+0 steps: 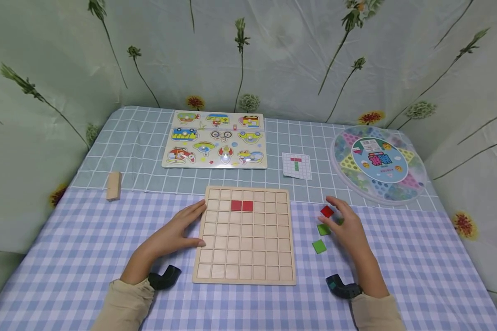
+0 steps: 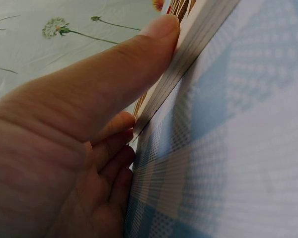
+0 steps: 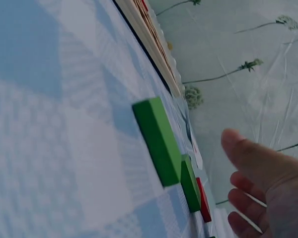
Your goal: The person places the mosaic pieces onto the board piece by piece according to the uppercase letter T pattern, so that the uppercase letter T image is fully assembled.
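Observation:
A wooden grid board (image 1: 247,236) lies on the table, with two red square tiles (image 1: 242,205) side by side in its upper part. My left hand (image 1: 171,232) rests against the board's left edge, thumb and fingers spread along it; the left wrist view shows the thumb (image 2: 154,42) touching the rim. To the right of the board, my right hand (image 1: 348,227) hovers over a loose red tile (image 1: 326,211), thumb and fingertips apart around it. In the right wrist view, a gap separates the hand (image 3: 268,183) from the tiles. Green tiles (image 1: 319,246) lie close by, one partly hidden under the hand.
Behind the board are a vehicle peg puzzle (image 1: 215,140) and a small pattern card (image 1: 297,166) showing a red and green T. A round game box (image 1: 378,165) stands at the back right. A wooden block (image 1: 113,185) is at the left on the checked tablecloth (image 1: 66,257).

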